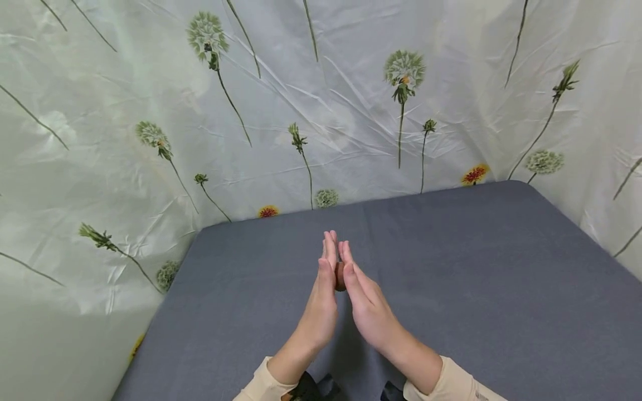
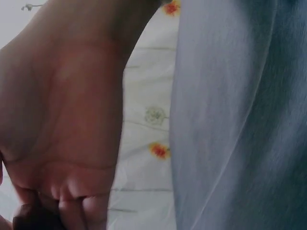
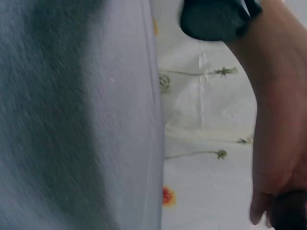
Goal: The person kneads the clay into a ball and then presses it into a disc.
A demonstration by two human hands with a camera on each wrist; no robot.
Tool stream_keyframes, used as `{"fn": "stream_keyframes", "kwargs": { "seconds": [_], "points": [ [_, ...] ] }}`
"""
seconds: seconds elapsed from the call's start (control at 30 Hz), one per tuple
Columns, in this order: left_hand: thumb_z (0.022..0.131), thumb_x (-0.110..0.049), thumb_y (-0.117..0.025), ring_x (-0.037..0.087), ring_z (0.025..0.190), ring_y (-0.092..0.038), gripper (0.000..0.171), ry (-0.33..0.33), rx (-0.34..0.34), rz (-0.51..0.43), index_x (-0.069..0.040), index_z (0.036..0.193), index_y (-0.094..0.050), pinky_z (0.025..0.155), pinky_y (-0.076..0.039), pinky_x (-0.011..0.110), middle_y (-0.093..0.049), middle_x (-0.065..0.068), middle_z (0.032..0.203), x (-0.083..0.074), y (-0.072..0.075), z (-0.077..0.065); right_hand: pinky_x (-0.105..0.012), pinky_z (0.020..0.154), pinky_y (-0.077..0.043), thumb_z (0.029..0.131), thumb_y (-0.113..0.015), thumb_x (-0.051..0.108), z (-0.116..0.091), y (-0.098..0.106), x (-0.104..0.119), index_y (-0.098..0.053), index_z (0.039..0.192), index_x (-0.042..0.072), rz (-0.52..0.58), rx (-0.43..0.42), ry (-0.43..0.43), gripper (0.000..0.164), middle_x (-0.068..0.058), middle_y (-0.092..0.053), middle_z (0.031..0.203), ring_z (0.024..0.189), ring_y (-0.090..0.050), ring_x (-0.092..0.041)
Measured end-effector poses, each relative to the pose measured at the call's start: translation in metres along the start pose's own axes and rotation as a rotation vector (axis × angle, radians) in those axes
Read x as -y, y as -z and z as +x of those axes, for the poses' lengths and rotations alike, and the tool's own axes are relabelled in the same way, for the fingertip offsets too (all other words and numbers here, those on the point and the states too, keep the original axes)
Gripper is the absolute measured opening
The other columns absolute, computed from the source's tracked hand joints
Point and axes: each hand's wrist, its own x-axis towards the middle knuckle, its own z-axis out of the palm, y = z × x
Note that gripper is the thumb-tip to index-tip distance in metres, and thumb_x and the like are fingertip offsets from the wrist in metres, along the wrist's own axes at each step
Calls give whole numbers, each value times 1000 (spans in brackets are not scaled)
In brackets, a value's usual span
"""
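A small reddish-brown rounded thing [image 1: 340, 277] sits between the two palms, mostly hidden by them; its exact kind does not show. My left hand [image 1: 322, 303] presses on it from one side with straight fingers pointing up and away. From the other side my right hand [image 1: 368, 306] mirrors it, fingers also straight. Both hands are over the grey table. In the left wrist view the thing [image 2: 36, 218] appears as a dark shape by the fingers of the left hand [image 2: 67, 124]. The right wrist view has it as a dark round shape [image 3: 289, 211] against the right hand [image 3: 280, 143].
A grey cloth-covered table [image 1: 476, 267] spreads under and around the hands. Behind it and along its sides hangs a pale curtain [image 1: 346, 111] printed with dandelions and orange flowers. A black wrist-camera mount [image 3: 213, 19] shows at the right wrist. Cream sleeves [image 1: 446, 384] cover the forearms.
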Motion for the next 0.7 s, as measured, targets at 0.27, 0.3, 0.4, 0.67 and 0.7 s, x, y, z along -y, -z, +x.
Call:
{"fn": "stream_keyframes", "kwargs": {
  "seconds": [0.27,0.3,0.4,0.67,0.7],
  "points": [
    [108,-72,1,12,69,-47,72,48,-131,-67,-38,171,8,82,-53,28,-5,-14,181,4,27,11,-40,133,-16,121,-24,33,-11,-18,2,-9,172,12,4,103,-48,57,3,-11,180,167,-12,-20],
    [107,-74,2,11,62,-44,74,64,-139,-77,-38,172,8,71,-49,24,-7,-13,181,5,29,13,-33,133,-16,121,-25,31,-13,-19,3,-10,172,12,-6,110,-24,57,2,-10,180,167,-11,-21],
    [105,-76,2,21,61,-43,77,95,-128,-96,-38,172,9,68,-44,23,-8,-11,181,10,29,18,-14,127,-14,120,-29,24,-16,-18,5,-15,171,9,-50,93,63,55,-1,-10,180,167,-11,-24],
    [115,-56,0,23,169,3,67,2,-27,50,-23,172,9,133,-3,66,2,-8,182,10,5,8,-15,126,-16,121,-24,25,-2,-1,1,-19,170,5,-88,-18,97,54,-5,-15,180,166,-16,-27],
    [116,-54,0,22,169,6,66,-8,-25,75,-21,172,8,133,-1,66,3,-9,182,9,4,6,-17,127,-16,121,-22,26,0,1,0,-18,171,5,-68,-15,84,54,-6,-15,180,166,-16,-27]
  ]
}}
